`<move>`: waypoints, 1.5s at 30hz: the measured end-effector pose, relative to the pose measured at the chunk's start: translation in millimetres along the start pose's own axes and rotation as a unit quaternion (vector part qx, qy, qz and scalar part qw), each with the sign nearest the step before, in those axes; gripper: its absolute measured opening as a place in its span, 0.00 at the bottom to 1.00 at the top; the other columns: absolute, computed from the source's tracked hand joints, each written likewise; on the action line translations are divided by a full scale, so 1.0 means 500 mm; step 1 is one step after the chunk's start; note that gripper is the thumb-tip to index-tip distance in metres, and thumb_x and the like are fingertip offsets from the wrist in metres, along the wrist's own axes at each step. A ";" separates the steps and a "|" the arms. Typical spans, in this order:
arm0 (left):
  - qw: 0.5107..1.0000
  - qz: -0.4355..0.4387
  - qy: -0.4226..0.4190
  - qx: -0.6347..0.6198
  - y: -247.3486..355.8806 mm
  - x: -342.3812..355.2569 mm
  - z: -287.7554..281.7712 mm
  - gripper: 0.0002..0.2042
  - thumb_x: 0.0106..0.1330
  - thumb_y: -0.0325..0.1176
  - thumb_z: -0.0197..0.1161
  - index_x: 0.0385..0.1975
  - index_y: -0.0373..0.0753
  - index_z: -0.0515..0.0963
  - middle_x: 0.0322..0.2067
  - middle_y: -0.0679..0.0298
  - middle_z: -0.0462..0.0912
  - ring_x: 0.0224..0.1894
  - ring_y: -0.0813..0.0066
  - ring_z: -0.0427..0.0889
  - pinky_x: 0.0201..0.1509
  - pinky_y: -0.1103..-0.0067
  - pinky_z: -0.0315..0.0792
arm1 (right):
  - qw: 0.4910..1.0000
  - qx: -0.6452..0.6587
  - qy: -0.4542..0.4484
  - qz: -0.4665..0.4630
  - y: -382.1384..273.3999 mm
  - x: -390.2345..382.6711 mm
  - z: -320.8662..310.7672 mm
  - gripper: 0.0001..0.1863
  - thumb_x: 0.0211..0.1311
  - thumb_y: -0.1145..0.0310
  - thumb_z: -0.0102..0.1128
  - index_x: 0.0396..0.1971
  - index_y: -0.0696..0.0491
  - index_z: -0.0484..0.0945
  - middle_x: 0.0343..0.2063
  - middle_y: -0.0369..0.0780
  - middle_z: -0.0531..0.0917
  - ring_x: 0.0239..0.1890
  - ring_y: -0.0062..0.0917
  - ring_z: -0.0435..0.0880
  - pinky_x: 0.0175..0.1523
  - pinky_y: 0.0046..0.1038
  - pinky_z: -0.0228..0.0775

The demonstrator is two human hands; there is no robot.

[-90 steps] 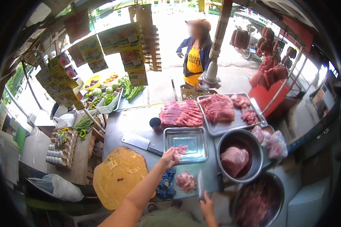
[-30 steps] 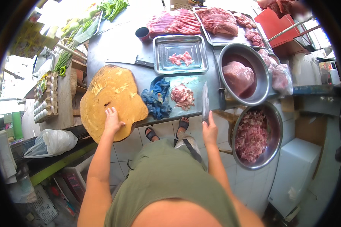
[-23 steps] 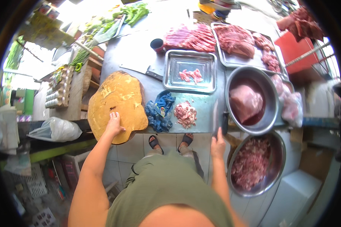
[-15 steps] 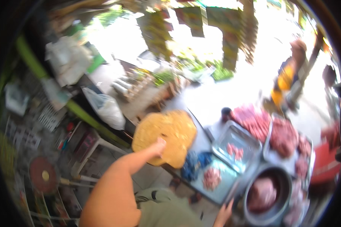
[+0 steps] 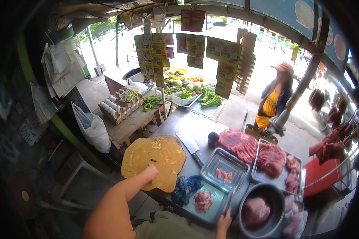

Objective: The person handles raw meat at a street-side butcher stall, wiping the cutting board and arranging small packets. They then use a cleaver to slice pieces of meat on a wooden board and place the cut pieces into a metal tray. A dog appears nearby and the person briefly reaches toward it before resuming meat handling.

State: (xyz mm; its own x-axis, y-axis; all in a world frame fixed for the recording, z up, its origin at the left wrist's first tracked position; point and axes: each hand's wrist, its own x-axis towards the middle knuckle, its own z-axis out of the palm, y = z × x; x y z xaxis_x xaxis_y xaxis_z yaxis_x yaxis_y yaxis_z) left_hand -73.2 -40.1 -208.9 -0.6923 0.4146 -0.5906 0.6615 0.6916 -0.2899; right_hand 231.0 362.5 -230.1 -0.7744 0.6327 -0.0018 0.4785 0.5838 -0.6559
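My left hand [image 5: 150, 173] rests on a round wooden chopping block [image 5: 169, 157], its fingers curled together; whatever is in them, if anything, is hidden. At the lower edge my right hand [image 5: 223, 221] grips a knife [image 5: 228, 201], the blade pointing away from me. Between the hands lie a crumpled blue plastic bag [image 5: 185, 190] and a heap of cut meat [image 5: 203, 201] on a flat tray [image 5: 215, 191]. Beyond these, a metal tray [image 5: 211, 164] holds a few small meat pieces [image 5: 223, 175]. A cleaver [image 5: 189, 143] lies on the metal table beside the block.
A pot [image 5: 243, 199] with a large piece of meat stands right of the knife. Slabs of raw meat [image 5: 238, 144] and a dark cup [image 5: 213, 138] are farther back. Eggs [image 5: 111, 104] and vegetables [image 5: 211, 97] sit beyond the table. A person [image 5: 273, 97] stands at the far right.
The view has shifted and sharpened from blur, bringing the cleaver out clearly. My left hand stays on the block, and my right hand still holds the knife.
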 end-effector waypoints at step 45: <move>0.999 0.008 0.028 -0.035 -0.019 -0.014 0.013 0.35 0.38 0.50 0.80 0.41 0.26 0.81 0.46 0.46 0.80 0.55 0.48 0.74 0.57 0.62 0.66 | 0.996 0.065 -0.034 0.042 -0.071 -0.094 0.001 0.33 0.55 0.74 0.58 0.65 0.54 0.67 0.40 0.59 0.82 0.44 0.50 0.83 0.50 0.39 0.73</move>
State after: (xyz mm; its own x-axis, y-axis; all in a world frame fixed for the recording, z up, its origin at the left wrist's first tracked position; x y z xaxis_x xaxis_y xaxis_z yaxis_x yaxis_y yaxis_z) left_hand -72.6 -53.6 -206.9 -0.6977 0.4579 -0.5510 0.6528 0.7231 -0.2256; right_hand 250.2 312.0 -207.1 -0.7625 0.6379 -0.1081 0.4877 0.4570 -0.7438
